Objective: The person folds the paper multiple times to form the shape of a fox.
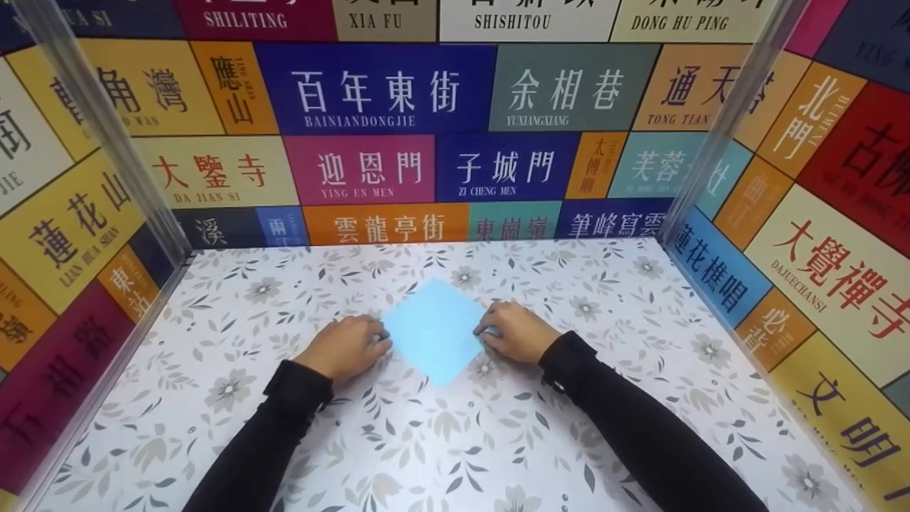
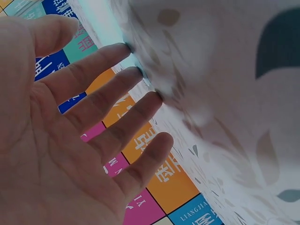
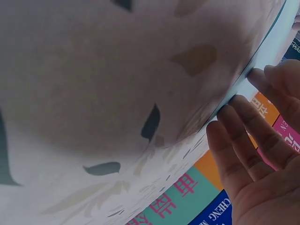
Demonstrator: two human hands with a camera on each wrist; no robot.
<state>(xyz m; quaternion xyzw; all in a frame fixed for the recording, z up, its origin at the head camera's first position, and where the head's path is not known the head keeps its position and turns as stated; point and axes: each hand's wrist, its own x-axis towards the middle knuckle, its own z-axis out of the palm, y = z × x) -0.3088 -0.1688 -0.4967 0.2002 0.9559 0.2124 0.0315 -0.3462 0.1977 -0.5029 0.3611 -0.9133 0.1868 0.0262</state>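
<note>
A square sheet of light blue paper [image 1: 434, 331] lies flat on the floral tabletop, turned so that its corners point away, near, left and right. My left hand [image 1: 350, 346] rests at its left corner. In the left wrist view its fingers are nearly straight, the tips touch down by the paper's edge, and the thumb stands apart. At the right corner is my right hand [image 1: 519, 332]. The right wrist view shows its fingertips along the edge of the paper [image 3: 276, 42], with the thumb close to the index finger. The very corners are hidden by the hands.
The white table [image 1: 234, 441] carries a grey and beige leaf and flower print. Panels of coloured signs [image 1: 377, 89] with Chinese characters enclose it at the back and both sides. Clear strips [image 1: 700, 135] run along the corners where panels meet.
</note>
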